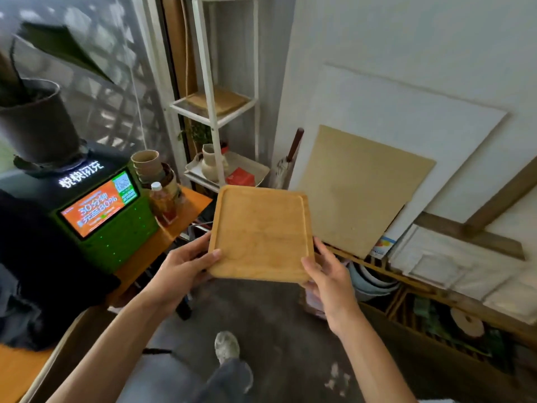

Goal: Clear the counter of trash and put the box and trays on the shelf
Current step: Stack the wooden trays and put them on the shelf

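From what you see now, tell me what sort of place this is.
Probably a small cafe or craft studio's storage corner: a white shelf with a ceramic vase, boards leaning on the wall, stacked paper cups.

Daylight from left, soft blur, edges warped.

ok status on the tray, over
Left hand and right hand grip square wooden tray. White metal shelf ahead, wooden tray already on it. Path open.
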